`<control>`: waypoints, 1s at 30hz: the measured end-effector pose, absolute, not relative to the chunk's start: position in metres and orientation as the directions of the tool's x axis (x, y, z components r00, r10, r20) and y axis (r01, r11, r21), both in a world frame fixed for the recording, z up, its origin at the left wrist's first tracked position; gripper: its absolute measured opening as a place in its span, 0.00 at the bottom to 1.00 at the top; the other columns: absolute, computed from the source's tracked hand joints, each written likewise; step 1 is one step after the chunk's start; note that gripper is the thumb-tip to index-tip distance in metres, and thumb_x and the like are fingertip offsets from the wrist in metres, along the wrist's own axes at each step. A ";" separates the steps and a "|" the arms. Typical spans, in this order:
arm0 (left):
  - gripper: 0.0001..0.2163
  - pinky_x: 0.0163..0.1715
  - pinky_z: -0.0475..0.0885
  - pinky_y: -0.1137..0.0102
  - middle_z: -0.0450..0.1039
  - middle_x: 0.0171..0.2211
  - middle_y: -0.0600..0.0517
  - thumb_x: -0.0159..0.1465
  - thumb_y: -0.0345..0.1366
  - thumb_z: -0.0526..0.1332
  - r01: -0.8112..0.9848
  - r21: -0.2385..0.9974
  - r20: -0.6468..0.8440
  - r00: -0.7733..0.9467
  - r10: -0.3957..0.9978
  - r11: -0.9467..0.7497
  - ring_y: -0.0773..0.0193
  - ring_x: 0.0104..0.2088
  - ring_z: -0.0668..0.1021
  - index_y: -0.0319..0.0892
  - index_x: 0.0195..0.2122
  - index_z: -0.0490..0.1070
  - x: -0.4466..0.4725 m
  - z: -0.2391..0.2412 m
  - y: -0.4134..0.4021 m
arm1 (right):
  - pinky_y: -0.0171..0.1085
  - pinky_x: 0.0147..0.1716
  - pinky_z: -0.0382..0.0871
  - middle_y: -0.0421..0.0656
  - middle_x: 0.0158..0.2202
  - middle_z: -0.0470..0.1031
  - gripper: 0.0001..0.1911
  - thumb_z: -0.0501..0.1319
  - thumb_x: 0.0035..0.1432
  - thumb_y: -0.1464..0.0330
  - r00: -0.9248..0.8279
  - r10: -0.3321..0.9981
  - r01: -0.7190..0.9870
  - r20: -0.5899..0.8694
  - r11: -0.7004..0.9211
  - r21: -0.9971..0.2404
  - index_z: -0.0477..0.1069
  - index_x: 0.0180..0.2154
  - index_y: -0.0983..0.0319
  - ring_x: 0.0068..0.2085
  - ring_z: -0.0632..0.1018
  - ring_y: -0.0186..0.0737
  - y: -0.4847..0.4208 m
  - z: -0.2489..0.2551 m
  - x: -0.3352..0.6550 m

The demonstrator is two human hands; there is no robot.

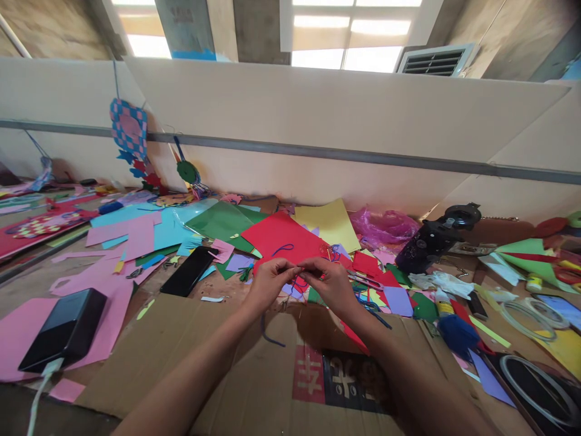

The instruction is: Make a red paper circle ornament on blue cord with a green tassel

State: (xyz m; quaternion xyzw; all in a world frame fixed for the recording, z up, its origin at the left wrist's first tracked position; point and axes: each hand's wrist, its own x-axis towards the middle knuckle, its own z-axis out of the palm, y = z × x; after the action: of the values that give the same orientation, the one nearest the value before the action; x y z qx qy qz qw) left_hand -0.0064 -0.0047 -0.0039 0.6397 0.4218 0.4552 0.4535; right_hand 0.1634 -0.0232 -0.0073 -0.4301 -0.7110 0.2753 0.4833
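Currently, the left hand (272, 281) and the right hand (330, 283) are meeting at the fingertips, both pinching a thin blue cord (273, 343) above the near edge of the papers; the exact grip is too small to make out. One length of the cord is hanging below the left hand and curving over a sheet of brown cardboard (181, 345), which is lying flat under the forearms and showing pink and black printed blocks. Just beyond the fingers, a blue loop is resting on a red sheet (284, 236); whether it belongs to the same cord I cannot tell.

Around that, a green sheet (222, 221) is lying to the left of the red one and a yellow sheet (327, 224) is peeping out behind it. To the left of the hands, a black phone (188, 270) is lying on the desk (152, 289), and farther left a glossy black box (63, 330) is sitting on pink paper with a white cable (43, 387) running from it. To the right, a dark bottle (424, 245) is leaning beside a purple plastic bag (385, 224), while a blue yarn ball (458, 336) is resting nearer. Behind everything, a checkered ornament (129, 124) is hanging against a pale partition (318, 103).
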 end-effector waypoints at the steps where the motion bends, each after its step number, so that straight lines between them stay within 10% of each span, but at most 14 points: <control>1: 0.15 0.25 0.61 0.73 0.70 0.20 0.54 0.54 0.47 0.66 0.132 0.964 0.197 0.232 0.953 -0.231 0.67 0.24 0.68 0.40 0.23 0.74 -0.007 -0.005 -0.005 | 0.36 0.34 0.74 0.42 0.34 0.82 0.05 0.63 0.58 0.70 -0.158 0.866 0.380 0.475 0.498 -0.780 0.78 0.37 0.58 0.33 0.81 0.40 -0.023 -0.008 0.163; 10: 0.16 0.25 0.62 0.73 0.68 0.20 0.55 0.54 0.49 0.66 0.122 0.974 0.156 0.243 0.958 -0.189 0.67 0.24 0.68 0.40 0.23 0.73 -0.006 -0.003 -0.005 | 0.35 0.34 0.71 0.42 0.33 0.81 0.07 0.61 0.60 0.72 -0.174 0.765 0.509 0.620 0.609 -0.609 0.77 0.36 0.58 0.34 0.80 0.39 -0.025 -0.011 0.164; 19: 0.23 0.27 0.69 0.71 0.70 0.20 0.54 0.48 0.57 0.70 -0.033 0.999 0.042 0.303 0.952 -0.034 0.66 0.24 0.72 0.39 0.24 0.72 -0.005 -0.003 -0.002 | 0.33 0.32 0.73 0.40 0.30 0.80 0.04 0.62 0.58 0.71 -0.145 0.825 0.398 0.546 0.554 -0.731 0.77 0.34 0.60 0.31 0.79 0.36 -0.027 -0.005 0.162; 30: 0.11 0.30 0.63 0.71 0.70 0.26 0.54 0.63 0.43 0.60 0.271 0.882 0.331 0.223 0.917 -0.385 0.65 0.29 0.71 0.41 0.27 0.69 -0.004 -0.003 -0.010 | 0.36 0.33 0.74 0.41 0.31 0.80 0.03 0.62 0.57 0.68 -0.144 0.874 0.395 0.465 0.481 -0.783 0.75 0.34 0.59 0.30 0.80 0.38 -0.028 0.000 0.162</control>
State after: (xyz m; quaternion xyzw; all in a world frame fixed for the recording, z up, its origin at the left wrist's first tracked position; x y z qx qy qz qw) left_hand -0.0042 -0.0104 -0.0026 0.6969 0.4263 0.4547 0.3549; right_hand 0.1617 -0.0281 -0.0003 -0.4443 -0.7140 0.2492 0.4804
